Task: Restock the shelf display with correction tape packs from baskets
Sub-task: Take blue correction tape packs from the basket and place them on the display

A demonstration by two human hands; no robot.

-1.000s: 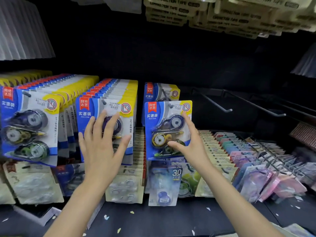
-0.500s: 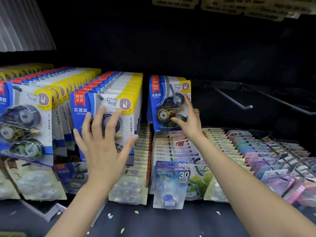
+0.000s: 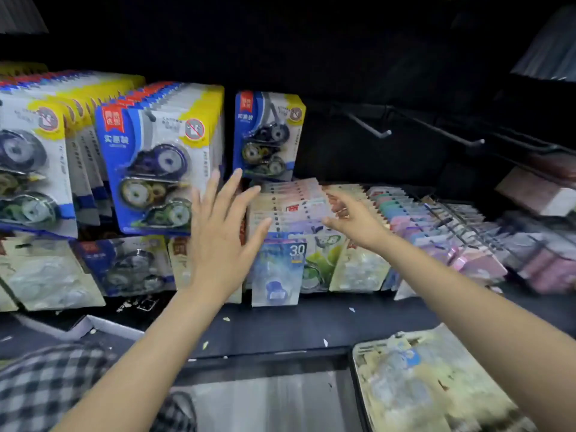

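One head-worn camera, close to the shelf [image 3: 311, 328], looks forward and down along both forearms; hooks [image 3: 371, 127] at upper right, a basket [image 3: 358, 385] at the bottom-right corner.

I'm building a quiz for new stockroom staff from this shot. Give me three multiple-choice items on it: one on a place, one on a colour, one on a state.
1. Where does the small stack of blue packs hang?
A. Left of the full blue row
B. Right of the full blue row, above the beige packs
C. In the basket

2. What colour is the top right corner of the front card in the full blue row?
A. Yellow
B. Green
C. Pink

3. What are the hands holding?
A. The left grips a pack
B. The right pinches a pack
C. Nothing

Answers:
1 B: it hangs on the next peg to the right, over the beige packs.
2 A: a yellow corner patch shows there.
3 C: the left hand and right hand both have spread, empty fingers.
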